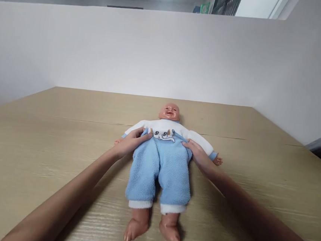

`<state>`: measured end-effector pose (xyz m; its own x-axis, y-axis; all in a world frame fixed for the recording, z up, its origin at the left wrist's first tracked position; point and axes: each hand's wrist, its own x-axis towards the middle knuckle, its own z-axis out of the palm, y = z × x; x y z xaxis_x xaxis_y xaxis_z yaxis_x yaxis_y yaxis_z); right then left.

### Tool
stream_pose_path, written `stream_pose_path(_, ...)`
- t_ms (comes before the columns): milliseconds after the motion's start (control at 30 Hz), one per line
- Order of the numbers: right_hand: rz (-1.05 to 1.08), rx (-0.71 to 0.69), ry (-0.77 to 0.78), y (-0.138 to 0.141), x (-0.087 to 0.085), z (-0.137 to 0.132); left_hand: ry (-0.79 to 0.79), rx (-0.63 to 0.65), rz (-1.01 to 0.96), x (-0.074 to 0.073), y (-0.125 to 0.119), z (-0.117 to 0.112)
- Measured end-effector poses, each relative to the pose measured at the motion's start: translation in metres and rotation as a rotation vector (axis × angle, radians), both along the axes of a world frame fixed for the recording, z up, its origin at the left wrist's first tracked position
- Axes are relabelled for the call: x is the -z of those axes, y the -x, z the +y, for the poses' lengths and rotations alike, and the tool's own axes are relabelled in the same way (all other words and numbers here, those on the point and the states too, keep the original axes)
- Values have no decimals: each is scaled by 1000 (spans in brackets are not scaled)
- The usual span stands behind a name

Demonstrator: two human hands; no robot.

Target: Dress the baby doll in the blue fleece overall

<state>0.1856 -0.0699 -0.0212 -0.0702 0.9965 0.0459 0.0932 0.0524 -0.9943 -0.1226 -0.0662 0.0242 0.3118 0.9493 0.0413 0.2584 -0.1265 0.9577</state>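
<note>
A baby doll (pixel 169 113) lies on its back on the wooden table (pixel 35 139), head away from me and bare feet toward me. It wears a white top and fluffy light-blue trousers (pixel 160 169) with white cuffs. My left hand (pixel 132 142) is closed on the trousers' waistband at the doll's left side as I see it. On the opposite side my right hand (pixel 198 154) grips the waistband too. Both hands sit at the doll's waist, just below a printed picture on the top.
White partition walls (pixel 166 53) stand along the back and right edges of the table. Above the partition I see ceiling lights and a dark window frame. Bare wood lies on both sides of the doll.
</note>
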Motion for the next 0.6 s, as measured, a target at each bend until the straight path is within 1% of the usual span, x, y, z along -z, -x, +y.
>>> stream_pose_path(67, 26, -25, 22, -1, 6, -7, 65, -23, -3, 12, 8, -3)
stream_pose_path(133, 137, -59, 72, 1, 8, -15, 158, -25, -58, 24, 14, -5)
stream_pose_path(233, 341, -73, 185, 6, 8, -20, 313, 62, -267, 38, 19, -3)
stream_pose_path(333, 382, -60, 226, 10, 6, -18, 394, 136, -430, 47, 16, 0)
stream_pose_path(433, 303, -85, 171, 3, 4, -15, 392, 155, -482, 51, 13, 0)
stream_pose_path(500, 175, -89, 142, -11, 2, -14, 364, 193, -463, 49, 16, -1)
stream_pose_path(533, 92, -88, 138, -20, 0, -15, 341, 220, -415, 45, 19, -1)
stream_pose_path(600, -79, -135, 136, -38, -6, -18, 236, 255, -229, 36, 30, -2)
